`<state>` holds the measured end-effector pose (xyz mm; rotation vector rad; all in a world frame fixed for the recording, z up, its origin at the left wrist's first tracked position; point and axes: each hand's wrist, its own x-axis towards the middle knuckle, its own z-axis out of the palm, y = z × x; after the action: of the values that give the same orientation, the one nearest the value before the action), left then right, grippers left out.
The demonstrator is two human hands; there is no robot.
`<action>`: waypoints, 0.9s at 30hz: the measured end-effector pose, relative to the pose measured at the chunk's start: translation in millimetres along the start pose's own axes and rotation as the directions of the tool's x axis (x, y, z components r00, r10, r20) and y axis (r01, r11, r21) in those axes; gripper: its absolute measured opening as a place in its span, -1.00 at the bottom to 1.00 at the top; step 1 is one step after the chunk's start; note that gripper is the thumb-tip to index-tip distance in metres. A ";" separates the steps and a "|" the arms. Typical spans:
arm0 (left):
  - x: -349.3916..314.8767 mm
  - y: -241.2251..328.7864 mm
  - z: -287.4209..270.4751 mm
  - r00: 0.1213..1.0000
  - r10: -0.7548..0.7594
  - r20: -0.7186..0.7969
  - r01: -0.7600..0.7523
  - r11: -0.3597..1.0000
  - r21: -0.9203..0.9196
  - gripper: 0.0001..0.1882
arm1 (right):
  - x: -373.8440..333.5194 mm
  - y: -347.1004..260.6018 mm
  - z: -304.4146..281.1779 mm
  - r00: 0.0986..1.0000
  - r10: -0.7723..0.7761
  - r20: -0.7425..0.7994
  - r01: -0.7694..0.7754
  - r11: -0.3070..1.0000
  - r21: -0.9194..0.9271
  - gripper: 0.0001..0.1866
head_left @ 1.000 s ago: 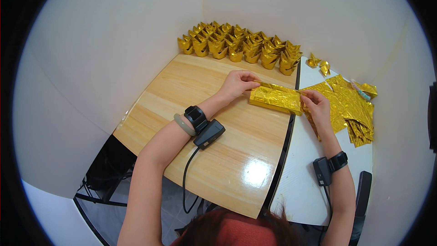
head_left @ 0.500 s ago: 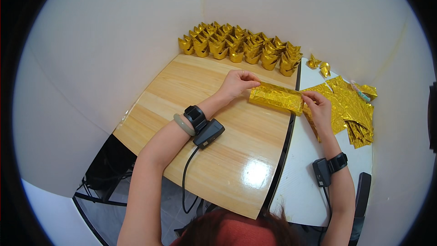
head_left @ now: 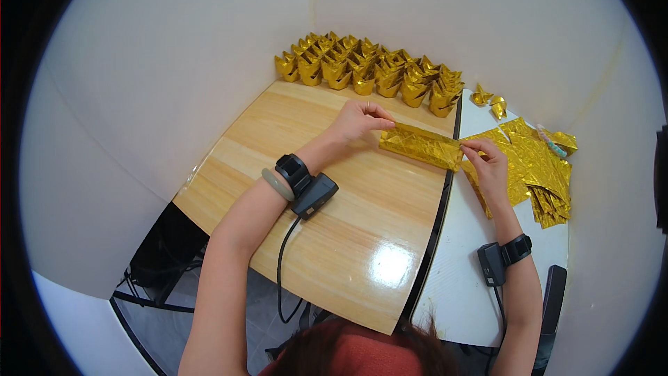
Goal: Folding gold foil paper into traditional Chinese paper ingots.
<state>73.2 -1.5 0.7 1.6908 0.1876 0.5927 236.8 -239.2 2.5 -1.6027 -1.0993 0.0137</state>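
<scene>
Between my two hands stretches a folded strip of gold foil paper [head_left: 419, 147], creased along its length and held above the wooden tabletop. My left hand [head_left: 360, 124] pinches its upper left corner between thumb and fingers. At the strip's right end, my right hand [head_left: 487, 160] grips the upper corner the same way. Just beyond the right hand lies a spread of flat gold foil sheets [head_left: 515, 167]. Several finished-looking folded gold foil ingots [head_left: 362, 73] stand in close rows along the far edge of the table.
The wooden tabletop [head_left: 313, 251] meets a white table [head_left: 452, 278] at a dark seam. Two loose gold pieces [head_left: 498, 107] lie at the back right, near a pale patterned slim object [head_left: 551, 141] on the sheets. A black cable [head_left: 281, 278] hangs from my left wrist device. White walls enclose the back and sides.
My left hand has shifted slightly up and to the left. The foil strip has tilted a little and looks narrower; both hands keep hold of it.
</scene>
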 end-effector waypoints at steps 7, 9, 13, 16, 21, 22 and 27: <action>0.7 23.5 -43.8 0.926 0.013 0.378 -0.105 0.969 0.224 -0.93 | -2.0 -22.7 8.0 0.973 -0.171 0.155 0.189 0.976 -0.109 -0.90; -1.8 22.4 -50.2 0.893 -0.104 0.439 -0.036 0.954 0.299 -0.92 | -4.0 -24.1 11.7 0.943 -0.227 0.241 0.270 0.949 -0.163 -0.90; -3.8 22.5 -44.8 0.756 -0.405 0.514 0.055 0.822 0.567 -0.89 | -11.9 -27.9 19.7 0.801 -0.310 0.512 0.505 0.809 -0.301 -0.90; -4.0 20.9 -45.5 0.754 -0.395 0.524 0.022 0.813 0.582 -0.87 | -13.0 -32.9 21.9 0.782 -0.272 0.561 0.502 0.808 -0.308 -0.90; -3.8 29.1 -42.1 0.773 -0.464 0.432 0.068 0.738 0.671 -0.77 | -13.2 -36.0 21.3 0.814 -0.166 0.556 0.372 0.885 -0.281 -0.90; -3.9 28.3 -42.4 0.775 -0.442 0.452 0.036 0.745 0.666 -0.74 | -12.2 -37.9 23.1 0.812 -0.168 0.558 0.374 0.885 -0.277 -0.90; -3.0 29.4 -28.5 0.801 -0.423 0.422 -0.147 0.546 0.825 -0.73 | -10.6 -39.5 36.4 0.836 0.041 0.547 0.232 0.877 -0.421 -0.79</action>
<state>51.1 15.7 30.8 2.6912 0.1705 -0.2805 186.5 -221.2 14.3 -2.0467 -1.7317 0.1502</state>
